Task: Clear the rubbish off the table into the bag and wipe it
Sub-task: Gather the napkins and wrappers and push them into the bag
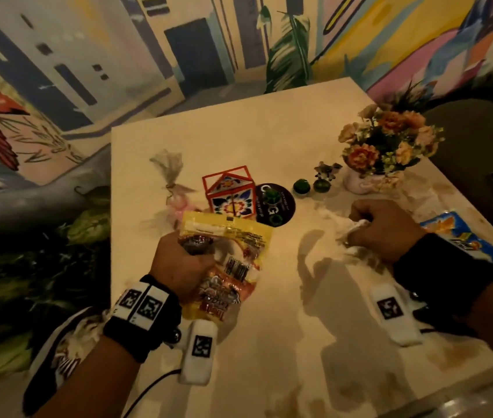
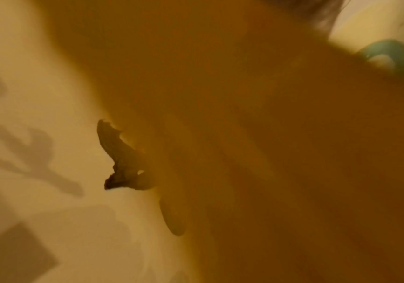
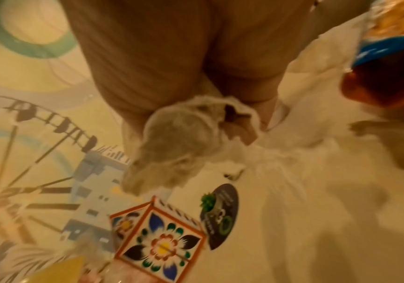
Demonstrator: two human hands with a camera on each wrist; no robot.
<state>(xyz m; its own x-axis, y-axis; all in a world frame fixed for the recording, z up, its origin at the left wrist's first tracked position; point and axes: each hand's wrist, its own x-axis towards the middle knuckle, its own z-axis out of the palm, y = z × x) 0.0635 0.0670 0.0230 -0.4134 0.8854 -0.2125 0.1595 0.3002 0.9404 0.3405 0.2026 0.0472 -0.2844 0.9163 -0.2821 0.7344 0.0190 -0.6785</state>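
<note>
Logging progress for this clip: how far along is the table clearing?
Early. The left hand grips a yellow-orange snack wrapper; the right hand holds a thin clear plastic bag. A blue-orange snack packet and a clear tied pouch still lie on the cream table. No wiping visible.

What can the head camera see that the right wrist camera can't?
Only the head view shows the left hand gripping the yellow snack packets, the pot of flowers and the two little green balls.

Only the right wrist view shows, close up, the fingers of the right hand curled round the thin see-through bag, with a big wheel painted on the wall beyond.

Both show the flowered box, the round black card, the blue packet and the pale table.
</note>
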